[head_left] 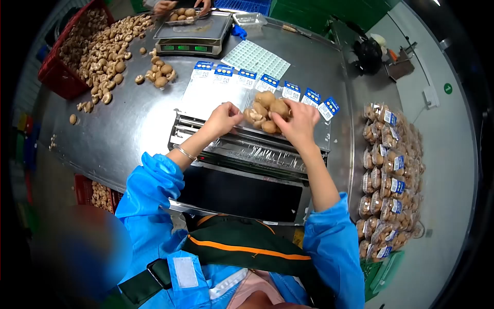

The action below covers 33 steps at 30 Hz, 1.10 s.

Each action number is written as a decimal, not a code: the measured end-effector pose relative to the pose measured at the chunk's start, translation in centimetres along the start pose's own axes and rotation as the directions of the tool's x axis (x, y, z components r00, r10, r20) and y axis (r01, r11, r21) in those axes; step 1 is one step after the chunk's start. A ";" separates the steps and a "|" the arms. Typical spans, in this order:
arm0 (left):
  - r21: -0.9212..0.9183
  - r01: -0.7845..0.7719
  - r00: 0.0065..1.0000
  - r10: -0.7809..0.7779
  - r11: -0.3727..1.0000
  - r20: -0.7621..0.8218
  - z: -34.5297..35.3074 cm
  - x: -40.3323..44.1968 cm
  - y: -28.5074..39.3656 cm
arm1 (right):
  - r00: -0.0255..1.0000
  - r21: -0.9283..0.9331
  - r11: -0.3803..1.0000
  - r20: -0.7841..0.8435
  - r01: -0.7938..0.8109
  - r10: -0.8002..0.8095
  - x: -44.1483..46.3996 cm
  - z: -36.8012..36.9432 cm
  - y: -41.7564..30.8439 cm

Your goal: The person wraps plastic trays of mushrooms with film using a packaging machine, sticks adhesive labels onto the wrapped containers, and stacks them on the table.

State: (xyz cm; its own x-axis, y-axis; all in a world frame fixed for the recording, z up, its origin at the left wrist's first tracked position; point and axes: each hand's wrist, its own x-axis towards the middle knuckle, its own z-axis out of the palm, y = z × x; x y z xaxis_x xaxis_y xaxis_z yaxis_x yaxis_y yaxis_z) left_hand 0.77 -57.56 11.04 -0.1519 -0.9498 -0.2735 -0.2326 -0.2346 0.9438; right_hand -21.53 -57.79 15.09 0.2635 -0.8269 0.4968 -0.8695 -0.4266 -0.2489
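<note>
A pack of brown mushrooms (265, 110) sits over the film wrapping machine (242, 149) in front of me. My right hand (299, 123) grips the pack's right side, thumb on the near side and fingers behind. My left hand (224, 120) is at the pack's left, its fingertips pinched together; what they hold, if anything, is too thin or hidden to make out. Clear film (257, 153) lies wrinkled over the machine's rollers. Behind the pack runs an arc of several blue-and-white labels (268, 82), with a sticker sheet (256, 59) beyond.
Loose mushrooms (110, 56) spill from a red crate (62, 77) at far left. A scale (193, 33) stands at the back, where another person's hands (182, 6) hold a mushroom tray. A knife (297, 31) lies behind. Wrapped packs (393, 180) are stacked at right.
</note>
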 end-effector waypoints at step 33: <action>-0.982 -0.110 0.831 0.556 0.152 -0.007 -5.6 -5.4 11.3 | 0.969 0.667 -0.744 0.208 -0.041 0.133 -0.1 -13.2 5.5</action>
State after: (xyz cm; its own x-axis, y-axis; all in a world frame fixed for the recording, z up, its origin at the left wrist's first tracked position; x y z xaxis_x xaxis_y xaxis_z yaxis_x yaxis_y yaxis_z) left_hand 4.33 -56.26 24.20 -0.2491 -0.9213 0.2986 0.9247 -0.1346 0.3560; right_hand -31.82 -55.23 24.63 0.2265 -0.9343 0.2754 0.9146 0.1068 -0.3899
